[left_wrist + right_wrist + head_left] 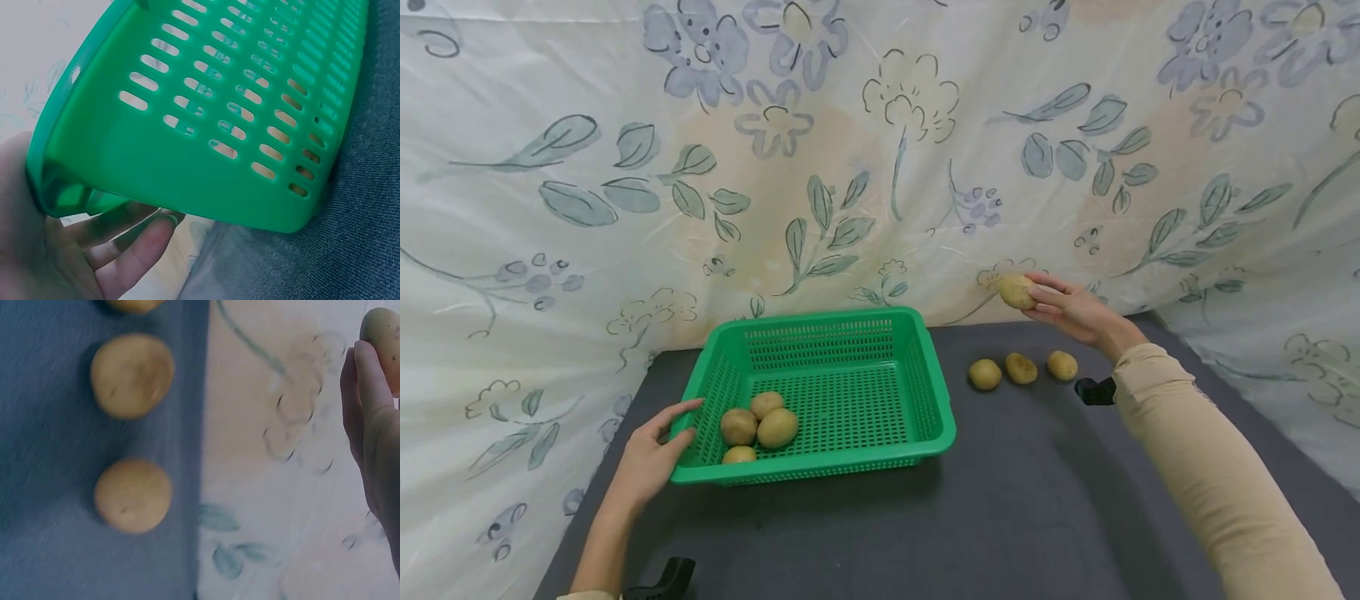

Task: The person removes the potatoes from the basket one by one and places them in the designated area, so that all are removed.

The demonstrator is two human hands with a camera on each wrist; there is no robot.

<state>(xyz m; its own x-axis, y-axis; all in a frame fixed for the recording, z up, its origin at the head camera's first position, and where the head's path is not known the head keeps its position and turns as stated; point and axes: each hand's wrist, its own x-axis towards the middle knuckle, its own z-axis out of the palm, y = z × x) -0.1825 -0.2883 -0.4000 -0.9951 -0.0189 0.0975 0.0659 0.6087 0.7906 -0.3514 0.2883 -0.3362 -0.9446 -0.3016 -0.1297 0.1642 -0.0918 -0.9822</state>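
head, basket: one, green, on one dark table; four potatoes inside, towards its left end
head, loose potatoes: three, in a row right of the basket
head, hands: two; the left hand grips the basket's left rim; the right hand pinches one potato, raised off the table
left wrist, fingers: bent beneath the rim
right wrist, potatoes: two whole on the table, a third cut off above; the held one partly out of frame
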